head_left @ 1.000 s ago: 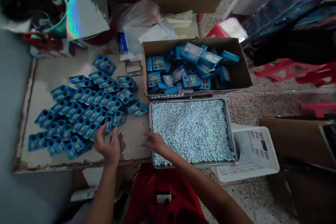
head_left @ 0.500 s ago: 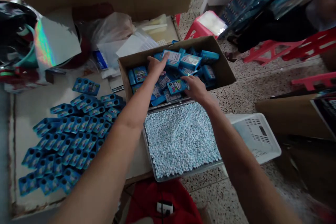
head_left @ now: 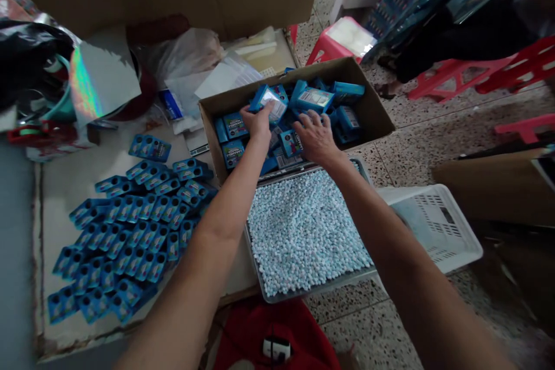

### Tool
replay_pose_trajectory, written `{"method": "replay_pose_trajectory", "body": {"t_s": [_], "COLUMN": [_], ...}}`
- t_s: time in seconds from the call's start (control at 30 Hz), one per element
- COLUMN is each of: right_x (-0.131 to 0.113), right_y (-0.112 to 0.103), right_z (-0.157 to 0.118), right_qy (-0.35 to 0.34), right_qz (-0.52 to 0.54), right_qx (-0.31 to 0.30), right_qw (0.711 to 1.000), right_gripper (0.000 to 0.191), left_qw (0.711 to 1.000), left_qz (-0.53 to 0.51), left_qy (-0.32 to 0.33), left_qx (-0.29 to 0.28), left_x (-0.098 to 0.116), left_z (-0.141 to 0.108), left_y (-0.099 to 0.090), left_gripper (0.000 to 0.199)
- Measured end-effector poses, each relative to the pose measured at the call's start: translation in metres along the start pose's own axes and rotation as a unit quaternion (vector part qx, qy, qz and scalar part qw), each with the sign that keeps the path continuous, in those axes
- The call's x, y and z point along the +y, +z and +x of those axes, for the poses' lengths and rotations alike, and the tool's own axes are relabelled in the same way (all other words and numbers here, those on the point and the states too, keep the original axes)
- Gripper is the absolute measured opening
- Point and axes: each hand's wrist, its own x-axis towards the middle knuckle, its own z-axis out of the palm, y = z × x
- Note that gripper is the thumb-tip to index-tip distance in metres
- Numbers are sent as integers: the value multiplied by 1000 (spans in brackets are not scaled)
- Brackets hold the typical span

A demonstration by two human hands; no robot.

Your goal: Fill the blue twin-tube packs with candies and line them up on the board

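A cardboard box (head_left: 381, 118) holds many small blue candy boxes (head_left: 347, 91), lying at mixed angles. My left hand (head_left: 256, 127) is inside it, gripping one blue candy box (head_left: 272, 105) whose pale printed panel faces up. Beside it, my right hand (head_left: 317, 137) rests over the pile with its fingers apart and bent, palm down. Its fingertips are at the boxes, and the palm side is hidden. Just under that hand a candy box (head_left: 289, 143) shows its printed face. Nearer to me, a clear tray (head_left: 318, 290) is filled with small pale blue and white candies (head_left: 303, 231).
Several blue boxes with round holes (head_left: 134, 208) stand in rows on the table (head_left: 56, 185) at left. A white plastic basket (head_left: 466, 237) is right of the tray. Plastic bags (head_left: 191, 55) lie behind. Another person sits at upper right near red stools (head_left: 459, 78).
My left hand has tilted and shifted a candy box within the carton. My right hand has moved slightly up and left, with fingers spreading over the pile. The whole view has shifted a little.
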Motion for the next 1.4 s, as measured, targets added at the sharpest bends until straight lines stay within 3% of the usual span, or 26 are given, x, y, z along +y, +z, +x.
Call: {"method": "replay_pose_trajectory", "body": {"t_s": [0.1,0.17,0.23,0.3,0.37,0.5,0.57,0.7,0.83,0.93,1.07,1.13,1.33,1.4], "right_x": [-3,-15,-34,-55,-74,-90,-88,-76,-69,-68,-65,-60,-47,-50], "right_y": [-12,-16,-16,-13,-10,-5,-2,2,12,20,24,23,31,38], "right_z": [-29,-50,-70,-89,-109,-164,-198,-258,-292,-306,-319,-322,-322,-322], "right_qy": [61,90,95,105,136,212,219,183,160,171,170,161,196,188], "right_qz": [138,236,316,380,433,502,485,395,370,387,459,489,492,506], "right_qx": [99,161,213,245,265,292,297,267,213,157,127,107,60,64], "right_qw": [984,954,920,886,851,786,793,860,890,892,863,851,846,839], "right_gripper": [75,80,82,83,83,84,85,84,84,97,123,121,108,98], "left_qw": [983,976,980,990,994,961,943,916,886,910,958,966,950,956], "left_qz": [118,130,108,54,-29,-144,-155,-145,-91,-24,43,73,93,152], "left_qy": [141,166,149,87,-16,-215,-282,-373,-451,-400,-242,-190,-148,-111], "left_qx": [0,-48,-82,-100,-102,-95,-84,-22,-66,-105,-150,-160,-259,-226], "left_x": [25,40,51,56,57,52,46,24,-6,-25,-40,-43,-41,-44], "left_z": [-27,-49,-74,-98,-121,-167,-192,-244,-293,-319,-332,-332,-351,-365], "left_y": [-50,-75,-87,-88,-85,-84,-88,-95,-97,-99,-104,-107,-124,-128], "left_gripper": [49,47,51,54,48,30,27,20,19,27,46,51,93,102]}}
